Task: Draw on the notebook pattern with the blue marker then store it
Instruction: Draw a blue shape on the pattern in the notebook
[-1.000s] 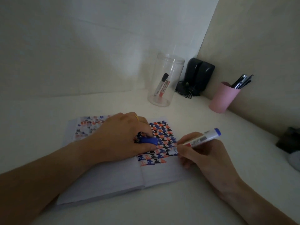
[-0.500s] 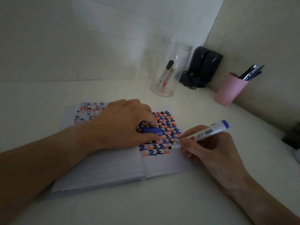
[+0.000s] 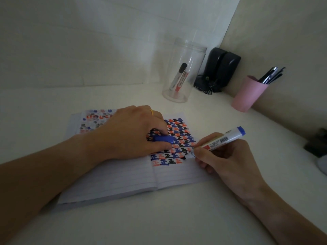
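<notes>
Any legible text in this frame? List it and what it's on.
"正", repeated in blue, red and black: notebook right page.
Left page marks: too blurred.
Blue marker label and barcode: too small.
Markers in the jar: labels unreadable.

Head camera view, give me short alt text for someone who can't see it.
A right hand draws with a blue marker on an open notebook patterned in blue, red and black, while the left hand pins the page, holding the marker's cap. A clear jar stands behind.
</notes>
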Demonstrator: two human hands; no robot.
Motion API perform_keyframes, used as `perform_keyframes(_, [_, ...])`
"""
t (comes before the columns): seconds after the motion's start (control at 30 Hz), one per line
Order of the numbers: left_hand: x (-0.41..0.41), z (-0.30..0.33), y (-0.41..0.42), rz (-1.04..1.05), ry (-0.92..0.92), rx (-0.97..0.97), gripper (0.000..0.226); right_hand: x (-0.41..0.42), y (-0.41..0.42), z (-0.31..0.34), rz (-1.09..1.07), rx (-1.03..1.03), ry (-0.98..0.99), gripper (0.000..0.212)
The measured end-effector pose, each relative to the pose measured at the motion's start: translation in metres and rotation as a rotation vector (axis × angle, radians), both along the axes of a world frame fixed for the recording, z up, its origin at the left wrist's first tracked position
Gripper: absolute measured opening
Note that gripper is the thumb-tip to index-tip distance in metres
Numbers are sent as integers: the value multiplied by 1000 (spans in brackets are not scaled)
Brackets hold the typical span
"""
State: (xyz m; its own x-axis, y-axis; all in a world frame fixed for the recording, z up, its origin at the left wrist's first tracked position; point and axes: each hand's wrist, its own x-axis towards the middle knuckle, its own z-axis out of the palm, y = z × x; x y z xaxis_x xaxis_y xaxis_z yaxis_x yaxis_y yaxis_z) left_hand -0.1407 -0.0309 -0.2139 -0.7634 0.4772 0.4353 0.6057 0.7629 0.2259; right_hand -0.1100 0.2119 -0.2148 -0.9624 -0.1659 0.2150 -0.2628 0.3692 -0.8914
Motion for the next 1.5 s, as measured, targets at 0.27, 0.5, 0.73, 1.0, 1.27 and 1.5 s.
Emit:
perform_keyframes(0.27, [0,0,0,2,5,0,42,0,1,1,19,-15,10,9])
perform_keyframes(0.5, [0,-1,0,-2,7,15,41,-1,2,0,-11,-8,18,10])
perform_keyframes(0.73, [0,0,-1,-6,1,11,41,1,0,2,60,9,32,5])
perform_keyframes(1.0, [-1,-1,-1,-7,1,8,43,2,0,3,77,-5,41,12])
perform_keyframes(1.27, [-2,-1,-1,-11,2,4,42,1,-1,2,42,18,39,15])
perform_keyframes(1.5, [-1,-1,-1,-6,-2,8,44,-1,-2,1,5,0,37,14])
